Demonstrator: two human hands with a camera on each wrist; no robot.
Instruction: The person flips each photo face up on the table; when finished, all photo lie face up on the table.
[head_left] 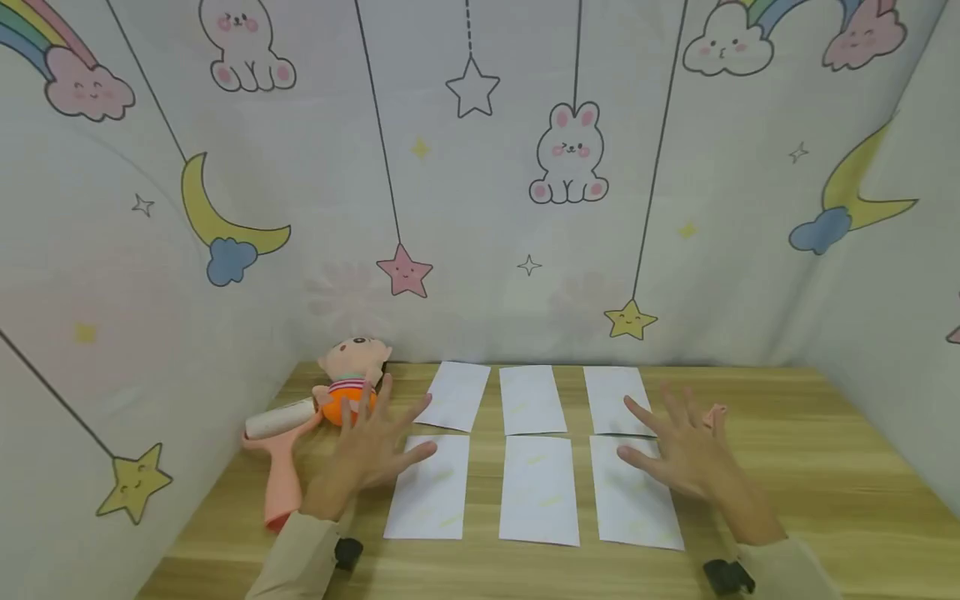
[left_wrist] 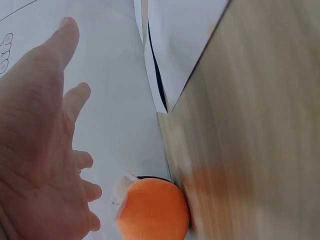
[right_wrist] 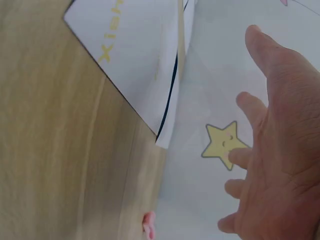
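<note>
My left hand [head_left: 369,448]'s spread wide just in front of the plush toy [head_left: 349,358], my right hand [head_left: 684,452] wide too, well to its right, nothing held, and six white papers [head_left: 538,492] right of the toy look all laid out, none gripped yet.

A white, fabric-like wall [head_left: 480,192] rises behind the bench [head_left: 840,467] and along both its sides, softly creased at the right. Its print shows rabbits [head_left: 569,171], smiling stars [head_left: 405,272], yellow crescent moons [head_left: 206,212], clouds and rainbows on dark strings. The bench top is streaked with yellowish-brown wood grain, under soft, even light.
</note>
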